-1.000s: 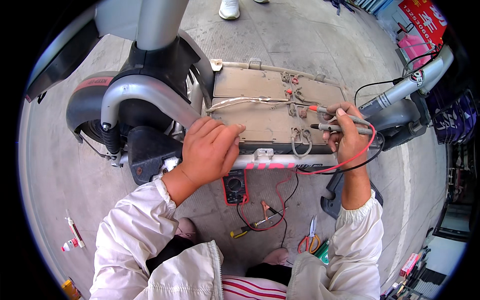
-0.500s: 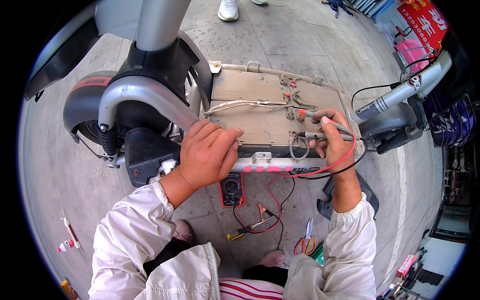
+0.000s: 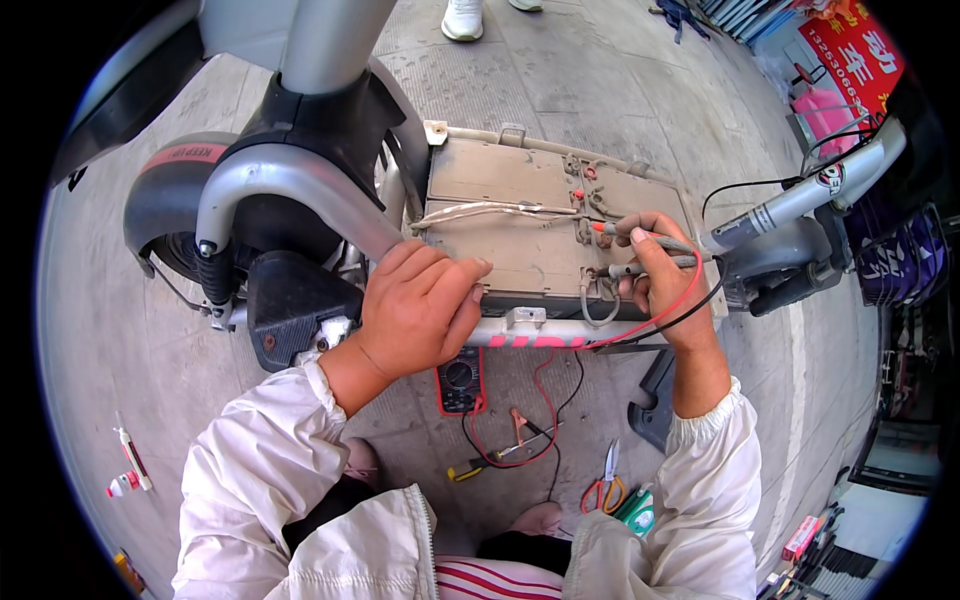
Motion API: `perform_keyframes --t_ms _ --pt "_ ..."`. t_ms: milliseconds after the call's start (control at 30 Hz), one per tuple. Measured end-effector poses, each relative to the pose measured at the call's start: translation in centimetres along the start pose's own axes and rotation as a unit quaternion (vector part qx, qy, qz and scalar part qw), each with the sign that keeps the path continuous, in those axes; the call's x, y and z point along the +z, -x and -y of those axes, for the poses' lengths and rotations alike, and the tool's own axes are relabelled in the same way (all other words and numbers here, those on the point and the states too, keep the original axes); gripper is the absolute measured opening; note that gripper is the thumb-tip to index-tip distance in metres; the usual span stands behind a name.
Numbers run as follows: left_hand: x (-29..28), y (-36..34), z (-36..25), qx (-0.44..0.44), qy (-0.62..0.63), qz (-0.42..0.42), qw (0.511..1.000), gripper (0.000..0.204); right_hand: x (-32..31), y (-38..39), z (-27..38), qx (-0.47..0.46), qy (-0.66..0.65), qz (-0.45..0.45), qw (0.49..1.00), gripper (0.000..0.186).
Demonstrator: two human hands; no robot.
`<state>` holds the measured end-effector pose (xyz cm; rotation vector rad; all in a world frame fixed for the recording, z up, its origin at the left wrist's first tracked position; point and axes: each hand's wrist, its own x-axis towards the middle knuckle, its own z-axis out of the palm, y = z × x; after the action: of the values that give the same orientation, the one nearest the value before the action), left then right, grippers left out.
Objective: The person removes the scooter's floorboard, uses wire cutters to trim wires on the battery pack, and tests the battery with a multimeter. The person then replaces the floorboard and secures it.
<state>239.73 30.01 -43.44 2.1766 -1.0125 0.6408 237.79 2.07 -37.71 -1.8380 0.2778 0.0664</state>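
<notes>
From where I stand, the person's right hand [image 3: 662,285] pinches a red test probe [image 3: 618,231] and a black test probe [image 3: 624,270], their tips at the terminals of the dusty battery pack [image 3: 490,258] in the electric scooter's deck, though I can't tell whether they touch metal. The left hand [image 3: 418,310], loosely curled, lies by the pack's near left side, and whether it grips anything I can't tell. Below, a red-and-black multimeter [image 3: 459,387] rests on the pavement [image 3: 400,470].
</notes>
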Motion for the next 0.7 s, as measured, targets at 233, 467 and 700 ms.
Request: perform_keyframes --t_ms 233,467,700 --pt "0.0 0.1 0.1 -0.003 0.007 0.004 1.000 0.024 -0.2 -0.3 0.4 -0.008 0.034 0.013 0.999 0.021" --pt "0.0 0.2 0.2 -0.003 0.007 0.003 1.000 0.024 0.6 0.7 0.1 -0.044 0.049 -0.007 0.998 0.020" --pt "0.2 0.3 0.3 0.002 -0.010 0.003 1.000 0.025 0.6 0.6 0.0 -0.022 0.021 -0.023 0.999 0.021"
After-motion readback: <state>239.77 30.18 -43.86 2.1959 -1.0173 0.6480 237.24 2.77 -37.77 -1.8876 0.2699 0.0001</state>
